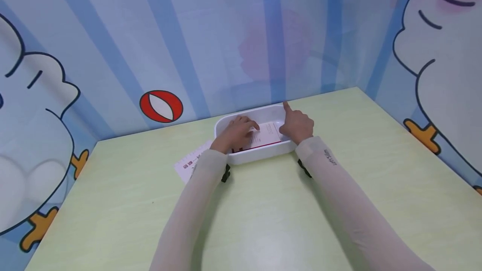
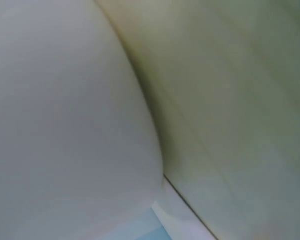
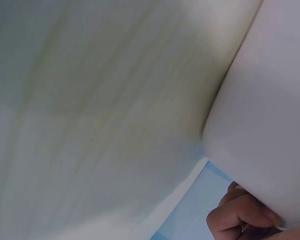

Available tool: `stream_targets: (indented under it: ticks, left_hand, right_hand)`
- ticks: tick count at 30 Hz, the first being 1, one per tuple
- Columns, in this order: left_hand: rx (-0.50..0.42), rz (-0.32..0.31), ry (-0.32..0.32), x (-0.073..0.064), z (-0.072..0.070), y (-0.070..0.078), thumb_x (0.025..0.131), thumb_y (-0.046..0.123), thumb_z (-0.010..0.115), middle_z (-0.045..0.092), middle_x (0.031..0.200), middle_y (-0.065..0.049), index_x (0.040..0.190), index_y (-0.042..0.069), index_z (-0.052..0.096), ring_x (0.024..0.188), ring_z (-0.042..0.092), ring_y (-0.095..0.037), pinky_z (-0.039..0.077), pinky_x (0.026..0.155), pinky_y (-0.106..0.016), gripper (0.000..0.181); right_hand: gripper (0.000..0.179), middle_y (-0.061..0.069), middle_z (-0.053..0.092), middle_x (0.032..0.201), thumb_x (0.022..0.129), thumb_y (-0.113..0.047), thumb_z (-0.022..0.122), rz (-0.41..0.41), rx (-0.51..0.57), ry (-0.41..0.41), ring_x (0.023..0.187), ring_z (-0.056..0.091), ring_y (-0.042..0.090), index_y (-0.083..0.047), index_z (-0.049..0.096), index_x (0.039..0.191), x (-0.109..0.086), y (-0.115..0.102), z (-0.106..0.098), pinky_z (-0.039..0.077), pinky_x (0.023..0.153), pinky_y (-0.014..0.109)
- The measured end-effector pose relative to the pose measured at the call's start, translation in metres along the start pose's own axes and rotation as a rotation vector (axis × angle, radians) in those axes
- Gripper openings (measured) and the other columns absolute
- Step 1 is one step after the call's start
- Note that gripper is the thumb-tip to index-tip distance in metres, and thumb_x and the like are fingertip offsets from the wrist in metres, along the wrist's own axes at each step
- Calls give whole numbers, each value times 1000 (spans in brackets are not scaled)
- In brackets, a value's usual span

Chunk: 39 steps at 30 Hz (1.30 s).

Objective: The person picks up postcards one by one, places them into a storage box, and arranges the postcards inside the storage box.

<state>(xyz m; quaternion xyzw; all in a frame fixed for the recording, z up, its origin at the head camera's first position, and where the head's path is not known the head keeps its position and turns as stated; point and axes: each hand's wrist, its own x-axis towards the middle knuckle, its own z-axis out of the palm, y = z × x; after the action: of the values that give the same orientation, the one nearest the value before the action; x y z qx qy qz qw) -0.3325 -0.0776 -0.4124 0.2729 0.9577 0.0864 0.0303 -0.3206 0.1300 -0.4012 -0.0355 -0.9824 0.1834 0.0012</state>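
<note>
A white plastic tray (image 1: 260, 154) with rounded corners stands toward the back of the table. In it lies a white printed card (image 1: 268, 134) with a dark red edge. My left hand (image 1: 236, 133) reaches over the tray's left side, its fingers loosely bent over the card and partly covering it. At the right end my right hand (image 1: 299, 125) grips the tray's rim, its thumb side inside; in the right wrist view the curled fingers (image 3: 235, 215) show outside the tray wall (image 3: 270, 110). The left wrist view is mostly the tray's outer wall (image 2: 65, 120), with that hand hidden.
Left of the tray, a white printed sheet (image 1: 188, 164) lies on the pale green table (image 1: 263, 212), partly behind the left sleeve. A blue striped cloth backdrop (image 1: 226, 53) with cartoon figures rises right behind the table's back edge and along both sides.
</note>
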Motion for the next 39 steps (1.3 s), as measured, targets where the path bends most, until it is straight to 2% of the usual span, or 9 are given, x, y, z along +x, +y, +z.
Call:
stream_targets:
  ticks: [4,8,17,20,24,29,33,39]
  left_hand:
    - [-1,3,-7,-1,1,1,102,17,50,56,135,-4,129,22,62,125,43,-22,33,114,-42,30]
    - [-1,-4,-16,-1,1,1,102,18,51,56,134,-3,129,22,62,121,43,-22,35,111,-41,29]
    - [25,10,-22,4,1,3,103,17,48,56,135,-4,130,22,61,124,45,-22,35,113,-42,31]
    - [51,44,24,6,0,4,103,16,48,59,134,-4,130,20,61,126,48,-24,35,115,-43,30]
    - [84,74,126,5,-4,3,102,15,50,64,128,-3,128,17,62,122,55,-25,42,110,-44,28]
    - [80,82,209,-7,-13,-3,103,18,48,66,127,-2,128,15,61,119,58,-26,46,104,-46,28]
    - [64,44,264,-17,-22,-9,105,22,46,66,129,-4,128,13,62,118,57,-28,45,103,-48,29]
    - [47,-42,311,-29,-31,-23,103,22,52,65,130,-7,126,13,63,116,55,-28,46,103,-47,27]
  right_hand:
    - [87,18,68,108,88,-24,65,3,-1,-1,73,58,26,-20,16,160,0,0,1,54,76,44]
    - [88,19,68,112,88,-25,65,4,-6,-4,76,60,27,-20,15,160,1,0,1,55,78,44]
    - [88,19,67,116,89,-24,65,6,4,-12,76,60,27,-21,15,161,-1,5,-1,55,82,48]
    - [88,17,68,114,89,-25,65,19,-3,-5,75,60,26,-22,15,161,-1,4,-1,55,81,47]
    - [87,16,68,113,88,-25,66,4,-5,1,73,58,25,-22,17,160,2,3,0,55,79,45]
    - [87,16,68,108,88,-24,65,-7,-8,-5,69,56,24,-23,16,160,3,0,2,53,71,42]
    - [86,17,67,105,88,-23,64,-8,-12,-4,69,56,25,-22,17,160,3,2,1,51,67,40]
    - [86,17,68,103,88,-23,64,-15,-14,-5,69,57,24,-20,16,160,4,2,1,51,65,39]
